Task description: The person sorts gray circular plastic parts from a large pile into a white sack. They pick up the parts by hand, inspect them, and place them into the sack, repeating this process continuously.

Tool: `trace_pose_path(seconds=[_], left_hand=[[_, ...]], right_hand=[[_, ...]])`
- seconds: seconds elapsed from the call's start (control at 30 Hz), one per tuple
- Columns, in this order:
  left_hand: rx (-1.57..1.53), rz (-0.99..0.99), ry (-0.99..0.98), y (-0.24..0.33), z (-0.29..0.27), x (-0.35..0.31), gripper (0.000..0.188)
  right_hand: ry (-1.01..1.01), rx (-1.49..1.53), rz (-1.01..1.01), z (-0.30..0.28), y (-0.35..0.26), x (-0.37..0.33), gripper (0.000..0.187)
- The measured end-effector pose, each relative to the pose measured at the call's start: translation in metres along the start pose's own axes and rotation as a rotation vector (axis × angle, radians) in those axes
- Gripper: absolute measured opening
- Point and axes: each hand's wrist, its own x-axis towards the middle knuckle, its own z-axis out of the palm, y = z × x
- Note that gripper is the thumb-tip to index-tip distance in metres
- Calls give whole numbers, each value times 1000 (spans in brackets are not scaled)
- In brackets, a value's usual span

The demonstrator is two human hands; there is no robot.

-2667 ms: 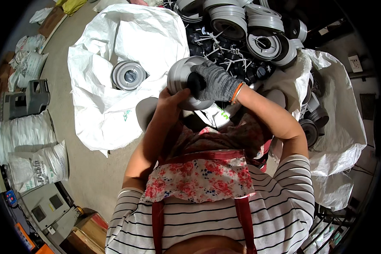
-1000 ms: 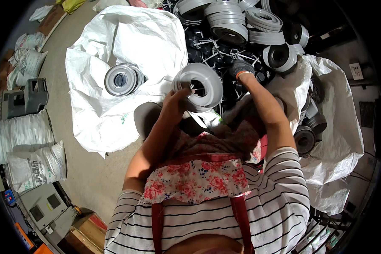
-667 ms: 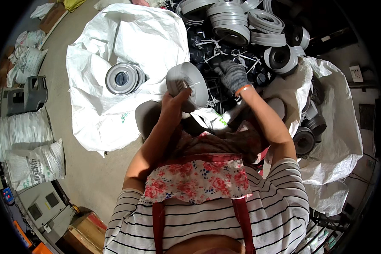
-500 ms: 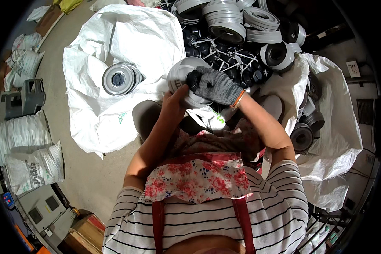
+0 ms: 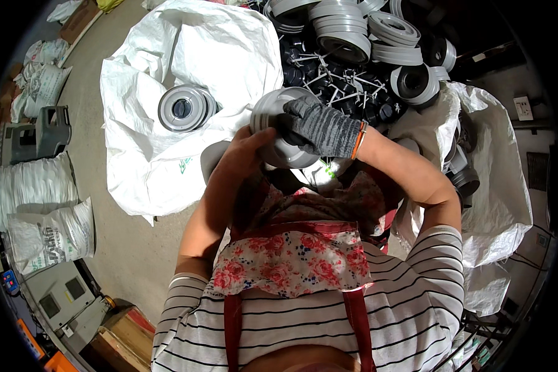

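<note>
My bare left hand point(image 5: 247, 150) grips the near left rim of a round, ridged grey plastic piece point(image 5: 265, 113), tilted above my lap. My right hand point(image 5: 323, 128), in a grey knitted glove, is closed at the middle of that piece. Its fingers cover most of a small black part point(image 5: 283, 124) there; how far that part sits inside the grey piece is hidden. A similar round grey piece with a dark centre point(image 5: 181, 109) lies on the white woven sack point(image 5: 136, 164) to the left.
Beyond my hands lies a heap of black parts with white stems point(image 5: 347, 90), and behind it stacks of grey rings point(image 5: 341, 25). An open white sack point(image 5: 499, 167) with round parts stands at right. Full sacks point(image 5: 49, 239) and a grey plastic case point(image 5: 40, 133) line the left.
My right hand has turned and moved further over the middle of the grey piece, covering more of the black part. My left hand still grips the rim. The whole view has shifted slightly.
</note>
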Motion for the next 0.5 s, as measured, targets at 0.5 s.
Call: trace_pose_path(seconds=[0.5], left_hand=[[371, 230, 255, -8, 23, -4, 27]], right_hand=[[-337, 1384, 1197, 5, 11, 9, 77]])
